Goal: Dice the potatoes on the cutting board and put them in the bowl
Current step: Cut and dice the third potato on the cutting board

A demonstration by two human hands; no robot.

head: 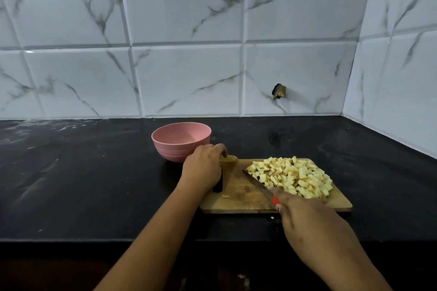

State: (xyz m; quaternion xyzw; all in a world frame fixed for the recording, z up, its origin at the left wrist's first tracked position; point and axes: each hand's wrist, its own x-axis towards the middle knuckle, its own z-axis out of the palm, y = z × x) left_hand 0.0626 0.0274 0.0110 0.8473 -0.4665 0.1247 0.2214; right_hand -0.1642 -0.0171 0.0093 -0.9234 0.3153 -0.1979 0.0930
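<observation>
Diced potatoes (293, 177): a heap of pale cubes covering the right half of the cutting board (238, 196), reaching its far edge and right-hand edge.
Potato piece (230, 159): a brownish, uncut lump at the board's far left corner, partly hidden under fingers.
Cutting board: wooden, lying flat near the front edge of the worktop (94, 184); its left half is bare wood, with a dark slot (218, 184) by the left edge.
Knife (256, 184): red handle, blade slanting from the near side toward the far left, low over the board; its tip lies just beside the heap's left margin.
Left hand (203, 168): arm reaches in from the near left, wrist over the board's left edge, palm down, fingers curled round the potato piece.
Right hand (305, 217): comes in from the near right, over the board's front edge, back of the hand up, fist wrapped round the knife handle so that only a bit of red shows.
Bowl (165, 146): pink, upright on the worktop just beyond the board's far left corner, right behind the left hand.
Worktop: black stone with pale streaks.
Wall (189, 78): white marbled tiles behind and on the right.
</observation>
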